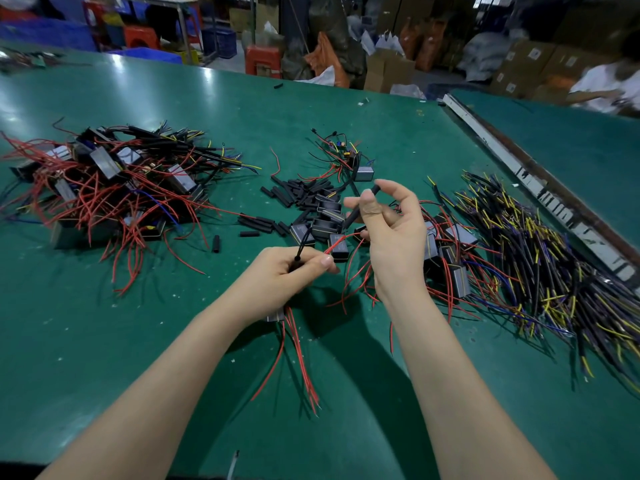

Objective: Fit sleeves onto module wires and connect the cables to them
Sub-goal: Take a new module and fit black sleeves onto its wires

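- Left hand (287,271), near the middle of the bench (346,109): fingers curled round a module (276,317) that shows below the palm, thumb and forefinger pinching a thin black wire (302,247) and a red wire (341,245); further red leads (301,362) hanging toward the near edge.
- Right hand (391,223), just beyond and right of the left: thumb and forefinger pinching a black sleeve (362,206), held at a slant, its lower end aimed toward the left hand; remaining fingers loosely bent.
- Step in hand, judged: threading the sleeve over a pinched wire. Best done with the wire tip kept short and stiff beyond the pinch, sleeve mouth lined up along the wire, then slid on without bending the strand.
- Loose sleeves (294,195) scattered past the hands, toward the bench centre; bare modules (329,220) among and beside them.
- Finished pile (114,181) toward the left edge: modules tangled with red wires and sleeved leads.
- Cable bundle (540,258) along the right edge, black with yellow and blue ends, awaiting connection.
- Containers on the bench: none visible; all stock lying in open heaps.
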`<state>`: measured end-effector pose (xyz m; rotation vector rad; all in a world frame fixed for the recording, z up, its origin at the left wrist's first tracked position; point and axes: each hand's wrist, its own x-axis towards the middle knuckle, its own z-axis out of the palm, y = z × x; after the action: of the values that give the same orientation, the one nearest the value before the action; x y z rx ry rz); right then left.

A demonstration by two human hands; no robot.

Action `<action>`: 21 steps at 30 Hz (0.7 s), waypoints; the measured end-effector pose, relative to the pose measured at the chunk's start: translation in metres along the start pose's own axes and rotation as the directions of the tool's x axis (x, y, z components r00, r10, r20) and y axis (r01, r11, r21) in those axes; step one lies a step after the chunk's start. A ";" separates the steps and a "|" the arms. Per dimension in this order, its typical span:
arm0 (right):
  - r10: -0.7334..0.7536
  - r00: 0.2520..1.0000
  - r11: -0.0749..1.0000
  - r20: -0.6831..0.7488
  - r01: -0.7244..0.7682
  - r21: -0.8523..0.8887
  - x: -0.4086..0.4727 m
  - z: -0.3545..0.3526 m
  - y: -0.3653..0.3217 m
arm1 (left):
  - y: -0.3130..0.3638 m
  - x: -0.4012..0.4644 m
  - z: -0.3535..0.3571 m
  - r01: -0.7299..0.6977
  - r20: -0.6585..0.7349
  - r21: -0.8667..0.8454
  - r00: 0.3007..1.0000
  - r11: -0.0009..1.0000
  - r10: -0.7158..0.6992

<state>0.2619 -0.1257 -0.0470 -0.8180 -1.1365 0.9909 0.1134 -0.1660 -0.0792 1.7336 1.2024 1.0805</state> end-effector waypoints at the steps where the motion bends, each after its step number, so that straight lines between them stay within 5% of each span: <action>1: 0.001 1.000 1.000 -0.001 -0.001 -0.010 0.000 0.000 0.000 | 0.001 0.000 0.000 -0.004 0.000 0.004 1.000 1.000 0.004; 10: 0.207 0.974 0.971 0.097 -0.192 -0.144 0.009 -0.013 0.006 | -0.001 0.001 0.002 -0.006 -0.076 0.036 0.997 0.999 0.008; 21: 0.257 0.964 0.966 0.067 -0.257 -0.007 0.008 -0.012 0.007 | -0.003 0.002 0.002 -0.010 -0.221 0.003 0.975 1.000 0.011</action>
<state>0.2726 -0.1157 -0.0534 -0.9539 -1.1045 1.2426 0.1149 -0.1632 -0.0823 1.6553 1.3299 1.3061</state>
